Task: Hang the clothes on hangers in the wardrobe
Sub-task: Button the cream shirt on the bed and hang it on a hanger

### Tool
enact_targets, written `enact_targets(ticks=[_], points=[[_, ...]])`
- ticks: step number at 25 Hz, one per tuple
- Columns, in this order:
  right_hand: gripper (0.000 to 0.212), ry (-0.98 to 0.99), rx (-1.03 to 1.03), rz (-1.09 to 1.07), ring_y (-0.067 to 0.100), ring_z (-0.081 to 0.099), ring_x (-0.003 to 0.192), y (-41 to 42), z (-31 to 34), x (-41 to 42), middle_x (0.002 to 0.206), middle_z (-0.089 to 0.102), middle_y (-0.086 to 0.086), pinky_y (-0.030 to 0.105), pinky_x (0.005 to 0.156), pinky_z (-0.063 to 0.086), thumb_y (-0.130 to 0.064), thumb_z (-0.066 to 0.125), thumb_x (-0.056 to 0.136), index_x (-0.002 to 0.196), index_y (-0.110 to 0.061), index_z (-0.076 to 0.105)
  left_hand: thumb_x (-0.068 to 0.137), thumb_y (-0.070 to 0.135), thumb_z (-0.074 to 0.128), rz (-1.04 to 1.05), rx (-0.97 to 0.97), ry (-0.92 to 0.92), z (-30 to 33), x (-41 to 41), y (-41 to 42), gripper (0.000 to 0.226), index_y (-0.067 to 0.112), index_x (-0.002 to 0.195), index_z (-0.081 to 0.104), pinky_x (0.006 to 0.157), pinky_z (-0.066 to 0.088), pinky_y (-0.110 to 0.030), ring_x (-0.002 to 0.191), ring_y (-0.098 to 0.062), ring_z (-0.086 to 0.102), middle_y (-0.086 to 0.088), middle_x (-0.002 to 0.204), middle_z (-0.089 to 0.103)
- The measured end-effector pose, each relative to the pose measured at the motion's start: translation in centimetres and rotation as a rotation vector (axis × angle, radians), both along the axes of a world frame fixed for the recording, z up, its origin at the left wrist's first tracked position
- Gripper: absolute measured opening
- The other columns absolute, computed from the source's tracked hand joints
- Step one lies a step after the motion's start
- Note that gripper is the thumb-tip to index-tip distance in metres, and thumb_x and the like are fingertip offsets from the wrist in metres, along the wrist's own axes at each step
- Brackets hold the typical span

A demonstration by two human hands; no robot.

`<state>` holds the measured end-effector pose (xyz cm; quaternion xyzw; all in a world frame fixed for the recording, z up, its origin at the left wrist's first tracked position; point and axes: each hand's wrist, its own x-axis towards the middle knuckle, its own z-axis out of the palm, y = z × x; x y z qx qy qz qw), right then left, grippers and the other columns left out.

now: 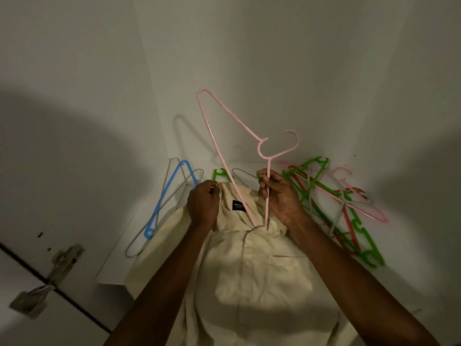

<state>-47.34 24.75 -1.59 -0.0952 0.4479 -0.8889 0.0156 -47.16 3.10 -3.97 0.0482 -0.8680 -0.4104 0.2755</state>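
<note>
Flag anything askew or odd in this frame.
Spare hangers lie in a tangled heap on the wardrobe floor instead of hanging. The pink hanger stands steeply tilted, one end inside the cream shirt collar.

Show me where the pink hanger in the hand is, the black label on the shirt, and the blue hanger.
pink hanger (277, 154), head view, on the neck just below its hook.
black label (238, 205), head view, middle of the tag inside the collar.
blue hanger (171, 182), head view, on its long straight arm.
</note>
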Motion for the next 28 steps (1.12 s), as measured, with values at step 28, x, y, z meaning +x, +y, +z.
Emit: enact_targets(ticks=[28], points=[[0.033,-0.032,0.606,-0.170,0.042,0.067,0.090,5.4,7.7,-0.3,0.085,0.076,0.022,0.035,0.074,0.049,0.010,0.043,0.065,0.061,-0.004,0.072,0.092,0.005,0.058,-0.468,0.913,-0.685,10.7,-0.9,-3.0,0.023,-0.002,0.108,0.073,0.074,0.060,-0.038,0.084,-0.027,0.068,-0.018,0.103,0.070]])
